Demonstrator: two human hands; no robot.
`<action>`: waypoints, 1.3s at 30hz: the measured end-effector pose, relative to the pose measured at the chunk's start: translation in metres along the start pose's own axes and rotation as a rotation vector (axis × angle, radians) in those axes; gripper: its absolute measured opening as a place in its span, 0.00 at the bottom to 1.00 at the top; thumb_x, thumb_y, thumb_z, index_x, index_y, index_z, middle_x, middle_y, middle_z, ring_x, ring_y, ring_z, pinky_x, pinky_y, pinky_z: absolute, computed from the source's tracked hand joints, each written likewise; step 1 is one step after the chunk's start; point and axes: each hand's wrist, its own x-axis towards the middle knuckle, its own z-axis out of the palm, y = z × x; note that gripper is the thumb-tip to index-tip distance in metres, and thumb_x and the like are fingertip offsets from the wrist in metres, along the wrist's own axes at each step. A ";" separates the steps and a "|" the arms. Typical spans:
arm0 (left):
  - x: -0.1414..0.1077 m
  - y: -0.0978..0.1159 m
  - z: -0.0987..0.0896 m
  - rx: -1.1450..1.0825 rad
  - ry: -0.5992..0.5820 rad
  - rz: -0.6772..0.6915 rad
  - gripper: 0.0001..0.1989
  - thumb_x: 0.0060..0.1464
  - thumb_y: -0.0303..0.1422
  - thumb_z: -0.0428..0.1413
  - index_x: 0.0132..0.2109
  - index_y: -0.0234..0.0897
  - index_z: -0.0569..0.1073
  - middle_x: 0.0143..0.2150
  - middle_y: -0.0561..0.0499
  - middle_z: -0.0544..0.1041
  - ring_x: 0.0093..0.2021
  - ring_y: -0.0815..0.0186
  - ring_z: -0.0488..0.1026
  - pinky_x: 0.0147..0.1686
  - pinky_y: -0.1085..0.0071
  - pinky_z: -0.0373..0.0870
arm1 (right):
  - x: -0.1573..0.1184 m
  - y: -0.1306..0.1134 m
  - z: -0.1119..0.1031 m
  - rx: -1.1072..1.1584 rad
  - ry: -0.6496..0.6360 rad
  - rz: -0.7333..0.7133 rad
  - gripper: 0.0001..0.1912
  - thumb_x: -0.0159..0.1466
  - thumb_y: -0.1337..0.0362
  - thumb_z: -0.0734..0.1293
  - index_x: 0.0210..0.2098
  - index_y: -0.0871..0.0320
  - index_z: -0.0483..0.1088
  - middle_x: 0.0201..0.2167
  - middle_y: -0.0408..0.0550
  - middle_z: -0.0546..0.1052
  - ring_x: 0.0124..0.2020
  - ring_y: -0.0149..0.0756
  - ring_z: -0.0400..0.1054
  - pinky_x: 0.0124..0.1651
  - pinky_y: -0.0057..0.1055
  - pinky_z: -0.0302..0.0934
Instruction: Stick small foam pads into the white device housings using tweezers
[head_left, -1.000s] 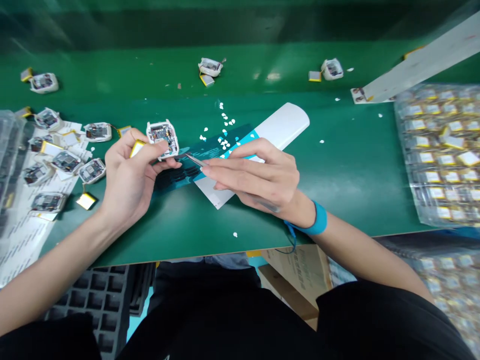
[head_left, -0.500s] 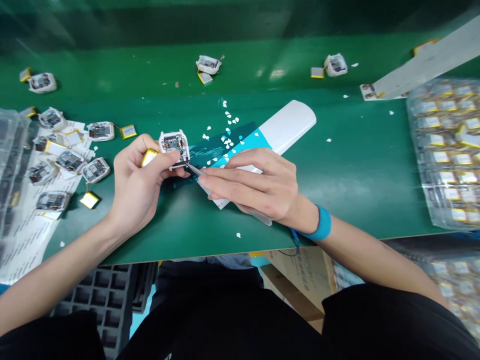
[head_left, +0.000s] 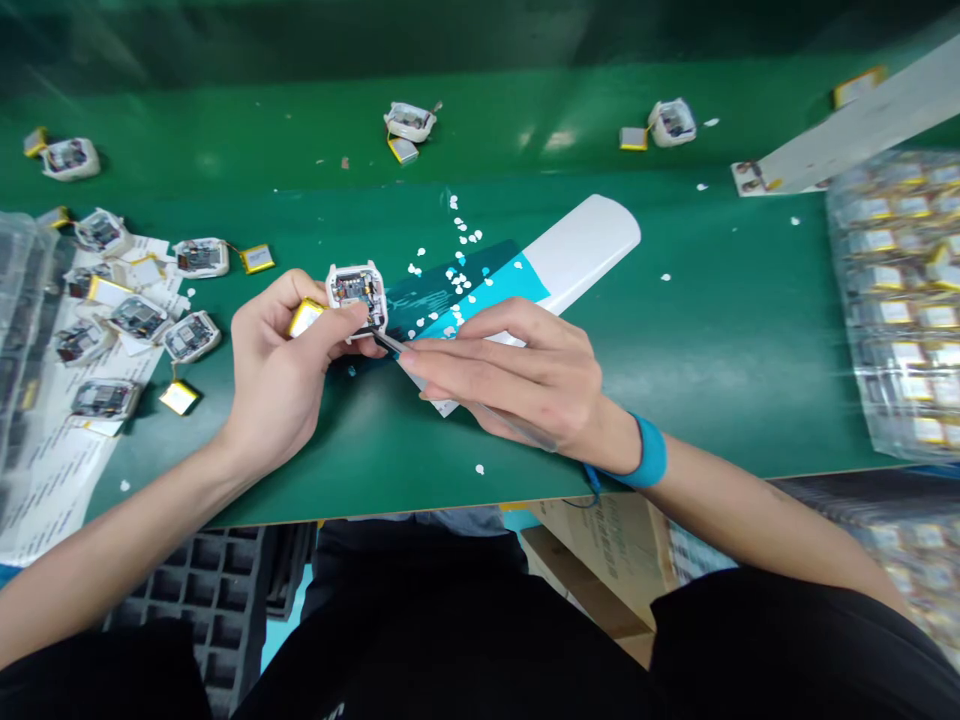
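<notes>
My left hand point(head_left: 281, 370) is closed on a white watch case point(head_left: 352, 288) with its circuit board facing up, the thumb pressed on the lower part of the board. A small silver-and-yellow battery point(head_left: 306, 317) sits between that hand's thumb and fingers, beside the case. Pinched in my right hand point(head_left: 525, 375) is a pair of tweezers point(head_left: 390, 343), whose tips touch the lower right corner of the case. Whether the tips grip anything is too small to tell. Beneath the hands lies a white strip point(head_left: 592, 245) with a blue film point(head_left: 517, 285) and scattered small white stickers point(head_left: 459, 282).
Several open watch cases with batteries point(head_left: 139, 318) lie on printed paper point(head_left: 56, 490) at left. More cases point(head_left: 410, 121) stand along the back. A clear tray of batteries point(head_left: 911, 310) is at right, near a slanted white bar point(head_left: 862, 125). Black trays point(head_left: 217, 600) sit below the table edge.
The watch case and both hands have shifted slightly to the right in view. The tweezers' tips stay at the case's lower right corner, and both hands keep their holds.
</notes>
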 end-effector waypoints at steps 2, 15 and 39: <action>-0.001 -0.001 0.001 0.014 0.017 0.018 0.12 0.48 0.27 0.70 0.28 0.40 0.73 0.26 0.58 0.78 0.23 0.71 0.77 0.26 0.75 0.80 | 0.000 0.000 0.000 0.033 -0.008 0.010 0.13 0.72 0.66 0.72 0.55 0.55 0.79 0.45 0.42 0.87 0.40 0.33 0.75 0.43 0.31 0.73; -0.003 -0.003 0.001 0.061 -0.014 0.064 0.17 0.51 0.38 0.76 0.39 0.42 0.75 0.30 0.59 0.83 0.24 0.66 0.83 0.28 0.72 0.85 | 0.005 -0.002 -0.002 0.086 -0.026 0.019 0.11 0.74 0.69 0.68 0.55 0.64 0.76 0.40 0.48 0.85 0.38 0.34 0.71 0.41 0.32 0.74; 0.205 0.016 -0.054 0.975 0.074 0.311 0.11 0.54 0.39 0.68 0.34 0.42 0.74 0.51 0.54 0.79 0.65 0.60 0.59 0.78 0.56 0.33 | 0.001 0.005 0.007 -0.037 0.102 -0.086 0.10 0.74 0.67 0.69 0.52 0.64 0.78 0.29 0.43 0.81 0.36 0.35 0.68 0.36 0.32 0.66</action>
